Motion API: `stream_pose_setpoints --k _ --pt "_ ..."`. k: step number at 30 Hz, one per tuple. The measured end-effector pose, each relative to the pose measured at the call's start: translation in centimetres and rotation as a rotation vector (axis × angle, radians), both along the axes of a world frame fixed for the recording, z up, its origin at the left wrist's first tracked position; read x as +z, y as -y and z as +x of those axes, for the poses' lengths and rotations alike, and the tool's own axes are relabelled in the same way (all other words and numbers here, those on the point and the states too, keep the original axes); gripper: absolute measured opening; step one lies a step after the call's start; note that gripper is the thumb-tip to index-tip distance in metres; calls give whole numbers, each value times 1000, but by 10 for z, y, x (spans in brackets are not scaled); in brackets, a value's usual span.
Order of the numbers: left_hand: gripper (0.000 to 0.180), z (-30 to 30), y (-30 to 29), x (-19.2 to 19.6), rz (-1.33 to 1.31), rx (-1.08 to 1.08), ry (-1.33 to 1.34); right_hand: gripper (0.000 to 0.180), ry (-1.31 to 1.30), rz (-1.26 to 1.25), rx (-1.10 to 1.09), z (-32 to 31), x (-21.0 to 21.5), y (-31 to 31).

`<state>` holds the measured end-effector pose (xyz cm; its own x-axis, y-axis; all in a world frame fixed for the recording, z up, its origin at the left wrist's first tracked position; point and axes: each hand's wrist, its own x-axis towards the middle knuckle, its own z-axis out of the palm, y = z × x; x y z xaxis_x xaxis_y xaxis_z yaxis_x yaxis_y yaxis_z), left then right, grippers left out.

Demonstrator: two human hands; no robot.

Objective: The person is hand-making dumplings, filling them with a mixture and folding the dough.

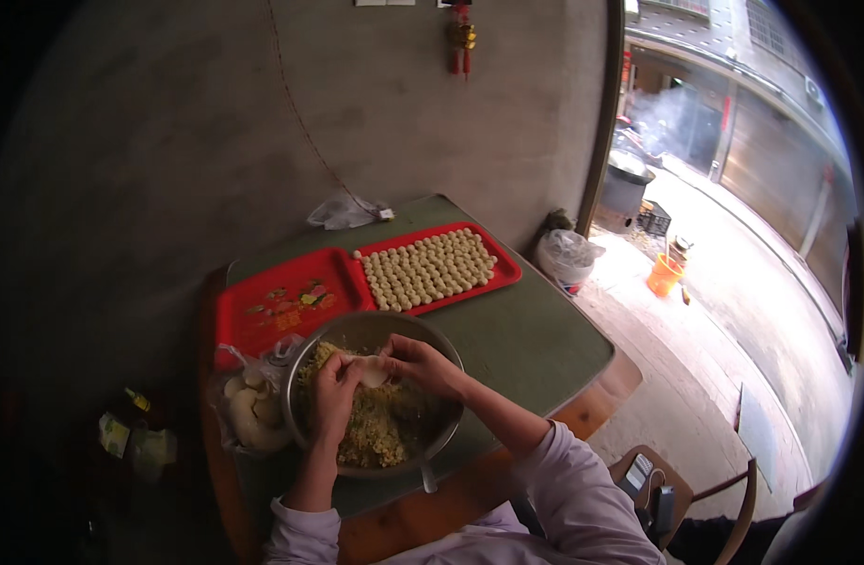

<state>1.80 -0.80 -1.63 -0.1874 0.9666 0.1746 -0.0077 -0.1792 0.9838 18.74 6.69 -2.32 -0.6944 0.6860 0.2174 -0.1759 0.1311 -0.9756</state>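
Over a large metal bowl (376,327), both my hands hold a small pale piece of dough (374,376). The fingers of my left hand (333,395) pinch its left side, and those of my right hand (421,363) grip its right edge. Below them, a crumbly yellow-green filling (371,435) lies in the bowl. A spoon handle (429,478) sticks out over the near rim. Left of the bowl, a clear plastic bag (253,419) holds pale lumps of dough. Rows of small round dumplings (423,270) cover a red tray (505,270) behind the bowl.
A second red tray (248,311) with a flower print adjoins the first on the green table (536,348). Crumpled plastic (343,213) lies by the wall. To the right are a chair (684,494) with devices on it, a bagged bucket (566,259) and a doorway.
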Motion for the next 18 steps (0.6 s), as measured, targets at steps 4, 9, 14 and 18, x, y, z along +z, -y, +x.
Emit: stream_pose_setpoints --k 4,9,14,18 --pt "13 1 -1 -9 8 36 30 21 80 -21 67 1 -1 -3" --pt "11 0 7 -4 -66 82 -22 19 163 193 -42 -10 -10 -7" --pt "17 1 11 -4 -27 19 -30 23 88 233 -117 -8 1 -5" --pt "17 16 9 8 -17 16 -123 23 126 210 -143 2 8 -2"
